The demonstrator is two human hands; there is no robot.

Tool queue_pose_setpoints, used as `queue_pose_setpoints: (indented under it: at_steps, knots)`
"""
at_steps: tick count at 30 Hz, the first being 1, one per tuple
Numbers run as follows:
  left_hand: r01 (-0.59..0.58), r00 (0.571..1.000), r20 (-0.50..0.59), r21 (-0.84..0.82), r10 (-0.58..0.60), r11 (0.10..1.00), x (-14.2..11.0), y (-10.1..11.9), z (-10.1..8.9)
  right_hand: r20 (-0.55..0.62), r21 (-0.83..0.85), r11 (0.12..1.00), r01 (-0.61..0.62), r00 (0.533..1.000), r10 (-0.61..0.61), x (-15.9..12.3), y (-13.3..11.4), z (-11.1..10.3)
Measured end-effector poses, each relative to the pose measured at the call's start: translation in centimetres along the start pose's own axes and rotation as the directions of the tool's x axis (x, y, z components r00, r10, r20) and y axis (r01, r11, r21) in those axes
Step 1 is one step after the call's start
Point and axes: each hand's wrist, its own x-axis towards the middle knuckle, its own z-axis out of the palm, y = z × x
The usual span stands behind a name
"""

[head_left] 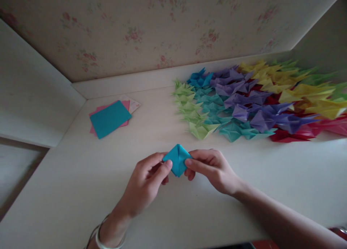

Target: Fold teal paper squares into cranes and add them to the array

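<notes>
Pinches blue folded paper (178,163) at left and right corners, thumbs against fingers, with left hand (148,182) and right hand (217,169), near centre. Shows white tabletop (176,216) beneath; multicoloured folded figures (245,97), far right; small stack of sheets (110,119), far left.

Left hand (146,185): pinches blue origami diamond (178,161) at left corner
Right hand (218,169): pinches its right corner
Surface (173,212): origami figures (253,97) at right, paper sheets (110,119) at left

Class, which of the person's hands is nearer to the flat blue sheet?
The left hand, in front of and to the right of the flat blue sheet. The right hand is farther to the right, beyond the folded blue paper.
</notes>
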Motion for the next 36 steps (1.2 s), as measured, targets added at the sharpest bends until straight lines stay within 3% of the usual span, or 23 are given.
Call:
queue_pose_setpoints:
  at_steps: [6, 12, 19, 26, 36]
  knots:
    - [0.074, 0.997, 0.048, -0.273, -0.063, 0.959, 0.1, -0.5, 0.3, 0.074, 0.247, 0.964, -0.097, 0.994, 0.082, 0.1, 0.5, -0.1]
    - [0.107, 0.994, 0.030, -0.347, -0.103, 0.932, 0.1, -0.5, 0.4, 0.121, 0.388, 0.914, -0.120, 0.990, 0.079, -0.1, 0.9, -0.1]
    - [0.049, 0.995, -0.039, -0.583, -0.088, 0.811, 0.1, -1.2, 0.7, 0.060, 0.580, 0.807, -0.107, 0.994, 0.089, 0.2, 0.9, 0.4]
    - [0.097, 0.994, 0.022, -0.655, -0.109, 0.749, 0.1, -0.6, 1.2, 0.020, 0.565, 0.823, -0.052, 0.999, 0.050, 0.0, 0.4, 0.1]
    - [0.149, 0.971, -0.090, -0.492, -0.220, 0.858, 0.1, 0.0, 1.3, -0.014, 0.362, 0.930, 0.063, 0.998, -0.063, -0.5, 1.4, -0.2]
